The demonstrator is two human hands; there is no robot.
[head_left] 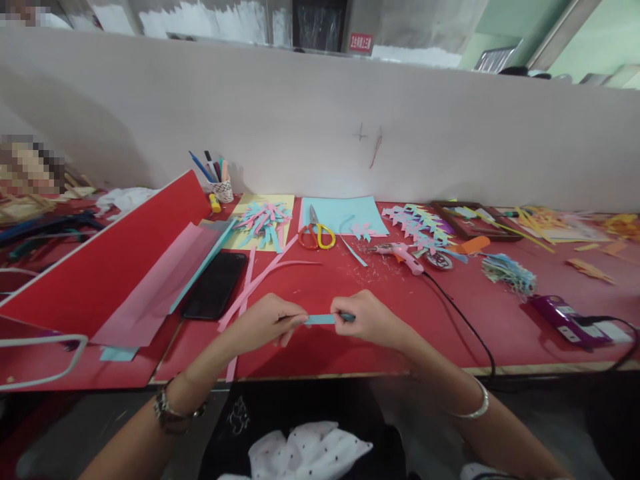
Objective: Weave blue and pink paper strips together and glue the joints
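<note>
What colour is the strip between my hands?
The strip is light blue, seen in the head view.

I am at a red bench point(350, 277) in what looks like a craft workshop: pink glue gun point(399, 251), red-and-yellow-handled scissors point(317, 228), a heap of pastel paper strips point(265, 222) and a patterned pen cup point(222, 192), before a pale partition point(280, 113)

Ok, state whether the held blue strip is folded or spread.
Spread where visible: the blue strip runs straight between left hand and right hand; ends unclear.
</note>
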